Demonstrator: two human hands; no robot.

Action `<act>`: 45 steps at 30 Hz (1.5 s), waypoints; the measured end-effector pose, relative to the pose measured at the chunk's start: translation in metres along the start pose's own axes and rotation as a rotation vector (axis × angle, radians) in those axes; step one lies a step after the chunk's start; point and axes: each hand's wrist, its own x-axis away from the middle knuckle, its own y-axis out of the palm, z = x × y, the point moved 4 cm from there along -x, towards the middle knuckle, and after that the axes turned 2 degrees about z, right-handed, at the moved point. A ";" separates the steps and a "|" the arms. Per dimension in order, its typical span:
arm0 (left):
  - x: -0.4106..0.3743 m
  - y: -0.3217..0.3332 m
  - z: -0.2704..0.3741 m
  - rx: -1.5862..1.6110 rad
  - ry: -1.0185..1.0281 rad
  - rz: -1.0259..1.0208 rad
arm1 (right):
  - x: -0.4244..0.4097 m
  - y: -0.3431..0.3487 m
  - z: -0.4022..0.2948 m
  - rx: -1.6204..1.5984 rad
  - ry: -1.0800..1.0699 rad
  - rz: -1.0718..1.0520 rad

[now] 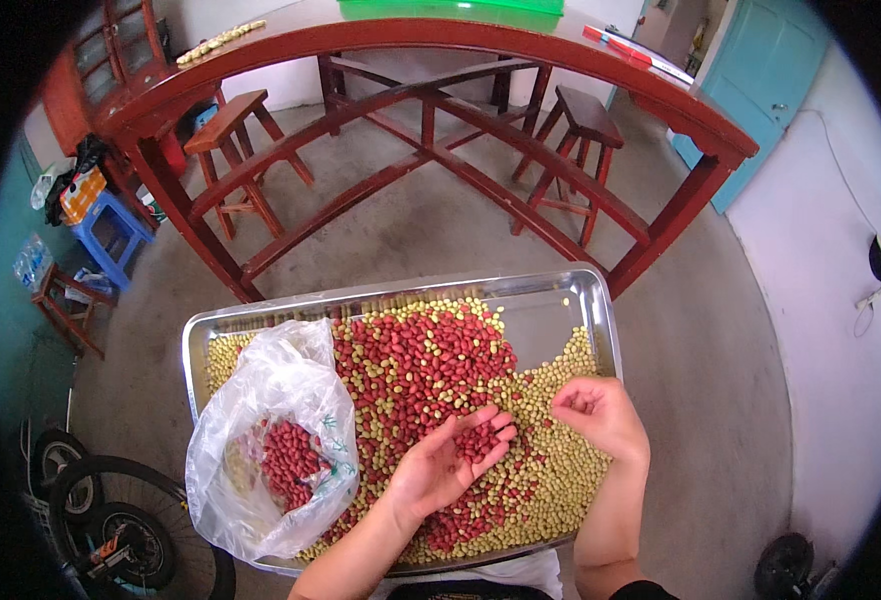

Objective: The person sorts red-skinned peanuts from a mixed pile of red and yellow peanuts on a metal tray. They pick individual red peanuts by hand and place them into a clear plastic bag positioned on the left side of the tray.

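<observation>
A steel tray [542,330] holds red-skinned peanuts [440,341] mixed with yellowish soybeans [560,465]. Palm up over its middle, my left hand [440,465] cups several red peanuts [478,442] in its curled fingers. My right hand [602,416] hovers above the soybeans at the right, fingertips drawn together; whether a bean is pinched in them is hidden. On the tray's left part sits a clear plastic bag [283,375], its mouth open, with a heap of red peanuts [288,461] inside. Green writing marks the bag's side.
Beyond the tray stands a red wooden table [425,34] with a green container [452,7] on top. Wooden stools [590,124] are under it. A blue plastic stool [114,232] and a bicycle wheel [140,517] are at the left. A blue door [774,90] is at the right.
</observation>
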 end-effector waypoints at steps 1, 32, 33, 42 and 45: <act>0.000 0.000 0.000 -0.004 0.003 0.006 | 0.002 0.001 0.002 0.125 0.007 -0.071; 0.001 -0.001 0.000 0.009 -0.013 -0.013 | 0.008 0.029 -0.023 -0.280 -0.083 -0.208; 0.001 -0.001 0.000 0.011 -0.011 -0.014 | 0.007 0.032 -0.028 -0.377 -0.119 -0.143; 0.001 0.004 0.000 -0.018 0.009 -0.011 | -0.020 0.034 -0.008 0.289 -0.300 0.413; 0.000 0.003 -0.001 -0.002 0.007 -0.012 | -0.017 0.034 -0.013 0.287 -0.295 0.417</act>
